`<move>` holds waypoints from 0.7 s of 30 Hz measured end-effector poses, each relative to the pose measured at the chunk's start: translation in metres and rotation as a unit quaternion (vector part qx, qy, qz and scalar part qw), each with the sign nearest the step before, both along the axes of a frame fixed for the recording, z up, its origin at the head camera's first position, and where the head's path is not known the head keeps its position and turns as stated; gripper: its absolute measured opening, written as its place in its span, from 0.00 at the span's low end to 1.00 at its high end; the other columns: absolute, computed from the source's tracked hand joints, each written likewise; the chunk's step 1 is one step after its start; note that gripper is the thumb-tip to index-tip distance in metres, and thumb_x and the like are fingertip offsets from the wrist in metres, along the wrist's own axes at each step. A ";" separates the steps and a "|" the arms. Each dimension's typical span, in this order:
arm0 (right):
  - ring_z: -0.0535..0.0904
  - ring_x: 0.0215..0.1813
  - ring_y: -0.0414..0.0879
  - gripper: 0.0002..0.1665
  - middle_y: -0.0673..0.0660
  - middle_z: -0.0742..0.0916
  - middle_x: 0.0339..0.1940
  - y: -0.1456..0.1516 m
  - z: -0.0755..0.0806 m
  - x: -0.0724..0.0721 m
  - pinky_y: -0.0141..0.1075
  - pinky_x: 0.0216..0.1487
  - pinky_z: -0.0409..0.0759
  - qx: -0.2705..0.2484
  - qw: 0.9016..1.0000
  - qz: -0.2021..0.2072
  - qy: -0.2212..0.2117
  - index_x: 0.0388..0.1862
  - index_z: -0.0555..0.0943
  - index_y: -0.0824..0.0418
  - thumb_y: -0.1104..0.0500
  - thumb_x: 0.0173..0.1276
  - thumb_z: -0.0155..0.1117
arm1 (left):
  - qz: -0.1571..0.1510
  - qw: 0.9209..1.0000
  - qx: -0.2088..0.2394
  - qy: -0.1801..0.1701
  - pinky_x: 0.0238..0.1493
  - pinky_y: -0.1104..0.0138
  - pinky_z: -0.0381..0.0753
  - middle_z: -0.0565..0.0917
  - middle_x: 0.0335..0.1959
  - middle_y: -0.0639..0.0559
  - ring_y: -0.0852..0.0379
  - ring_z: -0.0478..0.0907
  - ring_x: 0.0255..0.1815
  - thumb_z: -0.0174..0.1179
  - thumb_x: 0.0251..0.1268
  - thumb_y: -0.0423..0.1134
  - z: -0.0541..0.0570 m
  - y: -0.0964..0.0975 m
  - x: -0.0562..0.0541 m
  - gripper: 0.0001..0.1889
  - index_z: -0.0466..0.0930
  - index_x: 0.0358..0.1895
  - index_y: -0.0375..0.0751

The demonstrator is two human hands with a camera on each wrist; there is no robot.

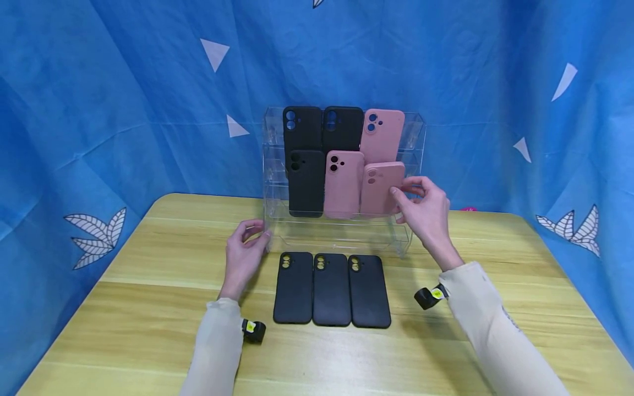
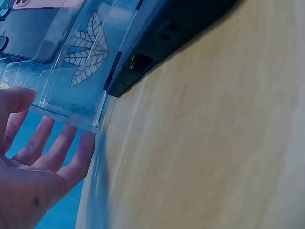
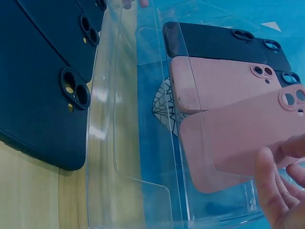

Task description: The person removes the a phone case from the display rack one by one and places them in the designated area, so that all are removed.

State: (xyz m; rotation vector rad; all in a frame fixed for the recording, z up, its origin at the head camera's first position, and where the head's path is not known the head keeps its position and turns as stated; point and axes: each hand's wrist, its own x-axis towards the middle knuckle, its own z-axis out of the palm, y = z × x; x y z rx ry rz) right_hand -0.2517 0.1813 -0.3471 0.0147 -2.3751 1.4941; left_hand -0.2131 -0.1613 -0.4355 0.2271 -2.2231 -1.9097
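My right hand (image 1: pixel 427 206) pinches the right edge of a pink phone case (image 1: pixel 380 188), thumb in front and fingers behind. This case leans in the middle tier of a clear acrylic stand (image 1: pixel 342 234), its lower end behind the tier's front lip in the right wrist view. Left of it in the same tier stand another pink case (image 1: pixel 343 184) and a black case (image 1: pixel 305 184). My left hand (image 1: pixel 245 250) holds the stand's lower left side, thumb at the front and fingers along the outer wall (image 2: pixel 71 125) in the left wrist view.
Behind, the top tier carries two black cases (image 1: pixel 302 127) (image 1: pixel 343 127) and a pink one (image 1: pixel 382 135). Three black cases lie side by side on the wooden table (image 1: pixel 163 308) before the stand. A blue curtain (image 1: pixel 163 93) hangs behind.
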 end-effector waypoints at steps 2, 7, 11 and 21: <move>0.85 0.22 0.35 0.22 0.66 0.88 0.55 0.000 0.000 -0.001 0.37 0.22 0.87 -0.006 1.000 0.008 -0.002 0.57 0.78 0.62 0.52 0.72 0.68 | -0.001 1.000 0.001 0.000 0.52 0.57 0.89 0.82 0.61 0.40 0.42 0.83 0.60 0.64 0.71 0.36 0.000 0.000 0.000 0.16 0.78 0.59 0.38; 0.87 0.26 0.38 0.24 0.67 0.88 0.54 0.001 0.000 -0.003 0.37 0.26 0.88 -0.023 1.000 0.018 -0.009 0.62 0.79 0.61 0.54 0.72 0.69 | -0.001 1.000 0.005 -0.002 0.51 0.56 0.89 0.82 0.61 0.40 0.42 0.83 0.60 0.64 0.71 0.37 0.001 0.001 0.001 0.16 0.78 0.59 0.38; 0.86 0.28 0.36 0.23 0.64 0.88 0.51 0.001 0.001 -0.004 0.34 0.26 0.88 -0.036 0.999 0.018 -0.011 0.62 0.80 0.61 0.55 0.71 0.69 | 0.001 1.000 0.007 -0.002 0.50 0.57 0.90 0.82 0.60 0.40 0.43 0.83 0.59 0.65 0.71 0.37 0.002 0.001 0.002 0.16 0.78 0.58 0.39; 0.85 0.33 0.36 0.19 0.48 0.90 0.40 0.001 0.005 -0.005 0.30 0.25 0.85 -0.022 0.998 0.000 0.053 0.57 0.86 0.58 0.56 0.69 0.71 | 0.002 1.000 0.006 0.003 0.43 0.72 0.87 0.82 0.60 0.40 0.44 0.83 0.60 0.64 0.71 0.36 0.000 0.000 0.001 0.16 0.78 0.58 0.38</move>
